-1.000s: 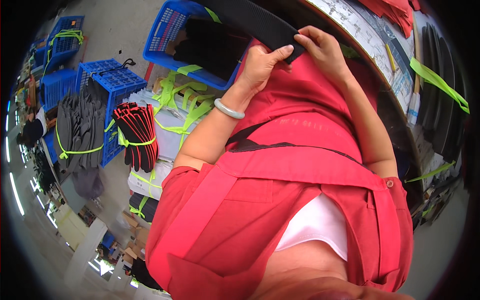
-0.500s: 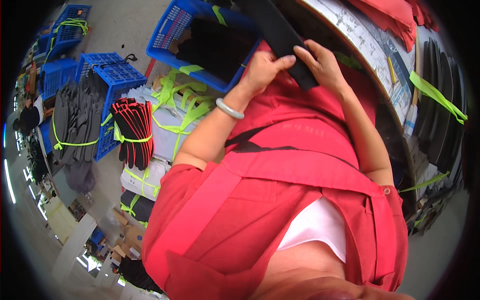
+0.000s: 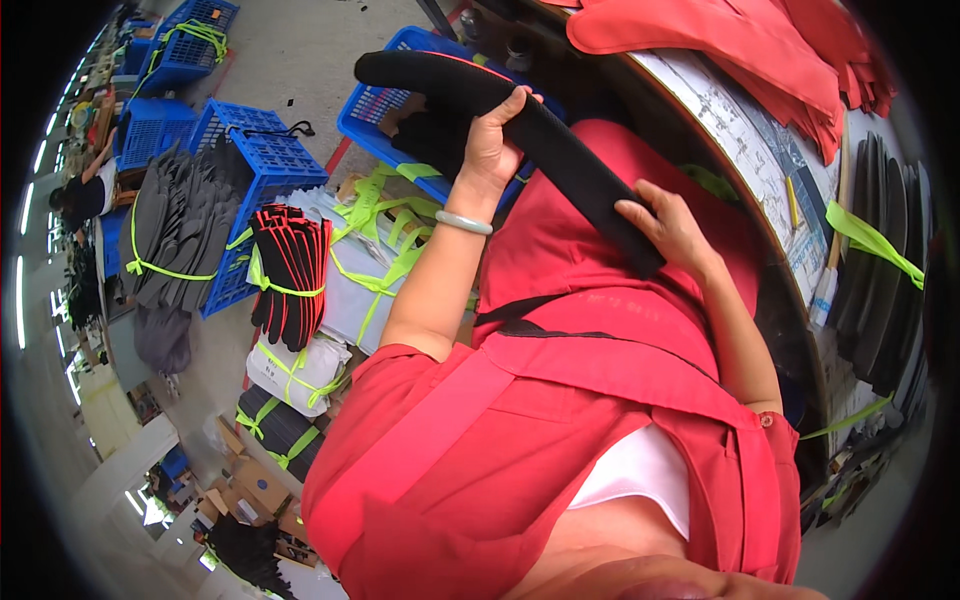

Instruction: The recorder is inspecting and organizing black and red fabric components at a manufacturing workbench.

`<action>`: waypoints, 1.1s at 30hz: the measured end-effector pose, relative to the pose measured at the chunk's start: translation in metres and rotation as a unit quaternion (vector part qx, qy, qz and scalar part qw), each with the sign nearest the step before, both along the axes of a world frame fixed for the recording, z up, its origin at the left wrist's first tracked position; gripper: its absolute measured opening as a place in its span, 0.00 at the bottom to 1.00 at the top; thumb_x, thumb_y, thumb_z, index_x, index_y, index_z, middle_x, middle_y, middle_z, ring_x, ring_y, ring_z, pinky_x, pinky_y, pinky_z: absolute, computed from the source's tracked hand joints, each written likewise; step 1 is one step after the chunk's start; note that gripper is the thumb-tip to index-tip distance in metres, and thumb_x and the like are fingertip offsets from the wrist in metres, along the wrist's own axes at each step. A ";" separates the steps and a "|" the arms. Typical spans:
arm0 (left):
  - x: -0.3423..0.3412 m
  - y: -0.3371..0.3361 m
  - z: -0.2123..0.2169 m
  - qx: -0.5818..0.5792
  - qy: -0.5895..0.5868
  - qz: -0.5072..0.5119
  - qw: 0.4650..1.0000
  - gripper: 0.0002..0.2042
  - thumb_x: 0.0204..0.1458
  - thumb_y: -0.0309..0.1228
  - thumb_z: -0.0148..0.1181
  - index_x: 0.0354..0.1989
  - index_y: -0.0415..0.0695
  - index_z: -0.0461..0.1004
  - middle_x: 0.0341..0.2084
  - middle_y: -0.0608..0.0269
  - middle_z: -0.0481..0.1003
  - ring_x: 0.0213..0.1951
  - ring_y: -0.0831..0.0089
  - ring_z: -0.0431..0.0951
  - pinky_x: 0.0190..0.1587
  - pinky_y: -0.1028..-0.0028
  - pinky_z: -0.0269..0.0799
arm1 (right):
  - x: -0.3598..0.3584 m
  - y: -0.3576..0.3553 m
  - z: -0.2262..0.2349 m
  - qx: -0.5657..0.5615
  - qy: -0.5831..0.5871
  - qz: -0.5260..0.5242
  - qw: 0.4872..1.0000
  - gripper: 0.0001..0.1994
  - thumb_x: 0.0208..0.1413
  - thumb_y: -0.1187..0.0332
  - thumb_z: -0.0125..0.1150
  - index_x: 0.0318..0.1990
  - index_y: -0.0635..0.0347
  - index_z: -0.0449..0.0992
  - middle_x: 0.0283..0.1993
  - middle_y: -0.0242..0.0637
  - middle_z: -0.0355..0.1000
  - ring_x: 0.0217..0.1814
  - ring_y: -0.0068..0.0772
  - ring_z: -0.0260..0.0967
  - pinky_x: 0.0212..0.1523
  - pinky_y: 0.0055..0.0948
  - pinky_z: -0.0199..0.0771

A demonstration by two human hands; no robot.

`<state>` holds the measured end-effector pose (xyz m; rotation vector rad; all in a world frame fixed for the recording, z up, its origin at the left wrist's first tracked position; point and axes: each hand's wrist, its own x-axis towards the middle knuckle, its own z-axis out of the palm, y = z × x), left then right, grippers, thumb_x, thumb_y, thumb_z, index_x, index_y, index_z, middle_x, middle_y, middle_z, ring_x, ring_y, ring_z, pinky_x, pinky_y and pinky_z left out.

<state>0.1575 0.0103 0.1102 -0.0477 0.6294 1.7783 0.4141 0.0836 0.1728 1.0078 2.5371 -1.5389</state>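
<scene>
A long, curved black strip of fabric-like material (image 3: 572,165) with a thin red edge near its far end slants across in front of my red apron. My left hand (image 3: 494,146) grips it around the middle, thumb on top. The right hand (image 3: 664,226) pinches its near end, fingers over the edge nearest the table. Its rounded far end reaches left over a blue plastic basket (image 3: 362,138). Inside that basket lie black pieces (image 3: 432,137), partly hidden by the strip and my left hand.
To the right stands a scuffed white worktable (image 3: 700,97) with red cut pieces (image 3: 715,48) and a yellow pencil-like stick (image 3: 791,202). Tied black strips (image 3: 876,265) hang beyond. At left are a black-and-red bundle (image 3: 290,275), a grey bundle (image 3: 180,225), and a blue crate (image 3: 268,150).
The strip has come nearer my body and more of it shows, its far end now swung left over the basket. The left hand has shifted from the near end to the middle.
</scene>
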 end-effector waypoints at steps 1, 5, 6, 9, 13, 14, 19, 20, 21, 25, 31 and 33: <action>0.002 0.004 0.009 -0.042 0.059 0.031 0.997 0.04 0.49 0.26 0.67 0.31 0.41 0.77 0.28 0.62 0.78 0.31 0.71 0.79 0.38 0.72 0.77 | 0.000 -0.006 0.005 -0.031 0.008 -0.004 0.999 0.18 0.60 0.57 0.58 0.32 0.66 0.68 0.22 0.42 0.62 0.25 0.23 0.57 0.28 0.31 0.63; 0.008 0.017 0.020 -0.072 0.235 0.128 0.961 0.04 0.48 0.24 0.66 0.32 0.40 0.78 0.28 0.62 0.78 0.29 0.71 0.79 0.37 0.72 0.77 | -0.004 -0.012 0.014 -0.037 0.008 -0.016 0.999 0.17 0.60 0.57 0.58 0.34 0.66 0.68 0.21 0.44 0.62 0.24 0.25 0.57 0.27 0.32 0.63; 0.001 0.019 0.015 -0.071 0.236 0.129 0.961 0.04 0.48 0.24 0.66 0.32 0.40 0.78 0.28 0.62 0.78 0.29 0.71 0.79 0.37 0.72 0.77 | -0.004 -0.010 0.013 -0.015 0.003 -0.021 1.000 0.17 0.60 0.57 0.58 0.34 0.66 0.68 0.21 0.44 0.63 0.23 0.26 0.57 0.26 0.32 0.63; -0.021 0.018 0.006 -0.017 0.055 0.101 0.993 0.05 0.48 0.23 0.66 0.33 0.40 0.78 0.32 0.62 0.78 0.35 0.72 0.78 0.42 0.74 0.75 | 0.001 -0.006 0.005 0.042 0.025 -0.016 0.999 0.18 0.60 0.57 0.58 0.34 0.67 0.68 0.21 0.47 0.65 0.22 0.32 0.59 0.27 0.33 0.63; -0.023 0.025 0.008 -0.033 0.110 0.119 0.986 0.06 0.48 0.23 0.67 0.34 0.40 0.78 0.33 0.63 0.78 0.36 0.72 0.78 0.44 0.74 0.74 | -0.006 -0.009 0.016 0.022 0.003 -0.017 1.000 0.18 0.59 0.57 0.59 0.34 0.67 0.68 0.23 0.52 0.66 0.23 0.47 0.65 0.27 0.37 0.64; -0.021 0.029 0.010 -0.038 0.132 0.134 0.981 0.07 0.47 0.22 0.67 0.34 0.41 0.78 0.33 0.64 0.78 0.36 0.72 0.78 0.44 0.74 0.74 | -0.006 -0.007 0.014 0.024 0.004 -0.018 1.000 0.18 0.59 0.57 0.59 0.34 0.67 0.68 0.23 0.52 0.66 0.23 0.47 0.65 0.27 0.37 0.64; -0.047 0.054 0.018 -0.005 0.218 0.115 0.969 0.11 0.45 0.21 0.69 0.37 0.44 0.76 0.32 0.66 0.77 0.35 0.73 0.77 0.42 0.74 0.75 | -0.007 0.011 0.012 0.062 -0.059 0.053 0.995 0.17 0.59 0.57 0.59 0.37 0.67 0.70 0.27 0.50 0.69 0.29 0.40 0.69 0.32 0.32 0.67; -0.053 0.058 0.035 0.006 0.225 0.079 0.971 0.13 0.44 0.22 0.70 0.38 0.44 0.76 0.33 0.66 0.77 0.35 0.74 0.77 0.41 0.73 0.76 | -0.009 0.019 0.012 0.068 -0.057 0.042 0.995 0.17 0.59 0.57 0.59 0.37 0.67 0.70 0.27 0.50 0.69 0.29 0.40 0.69 0.32 0.32 0.67; -0.058 0.062 0.054 0.018 0.256 0.070 0.964 0.13 0.45 0.22 0.70 0.39 0.43 0.75 0.33 0.66 0.77 0.35 0.74 0.78 0.41 0.73 0.76 | -0.012 0.027 0.012 0.088 0.060 0.016 0.994 0.17 0.59 0.58 0.59 0.40 0.67 0.71 0.29 0.49 0.70 0.31 0.37 0.69 0.35 0.31 0.68; -0.039 0.081 0.101 0.071 0.290 0.066 0.952 0.14 0.47 0.27 0.69 0.41 0.42 0.75 0.34 0.65 0.77 0.34 0.73 0.78 0.39 0.73 0.77 | -0.060 0.058 0.065 -0.006 0.223 -0.133 0.966 0.17 0.61 0.59 0.56 0.46 0.66 0.72 0.33 0.42 0.74 0.36 0.33 0.71 0.40 0.30 0.71; 0.028 0.081 0.102 0.102 0.330 0.051 0.937 0.09 0.52 0.25 0.63 0.42 0.41 0.74 0.35 0.64 0.77 0.36 0.72 0.78 0.43 0.72 0.76 | -0.068 0.087 0.067 0.184 0.204 -0.101 0.956 0.16 0.60 0.59 0.56 0.45 0.64 0.74 0.32 0.41 0.73 0.36 0.30 0.72 0.39 0.29 0.70; 0.029 0.069 0.090 0.093 0.349 0.030 0.932 0.08 0.52 0.20 0.62 0.40 0.39 0.75 0.36 0.61 0.77 0.38 0.70 0.79 0.44 0.71 0.76 | -0.048 0.086 0.061 0.129 0.187 -0.098 0.969 0.13 0.59 0.60 0.57 0.41 0.63 0.75 0.30 0.46 0.72 0.32 0.34 0.71 0.37 0.30 0.69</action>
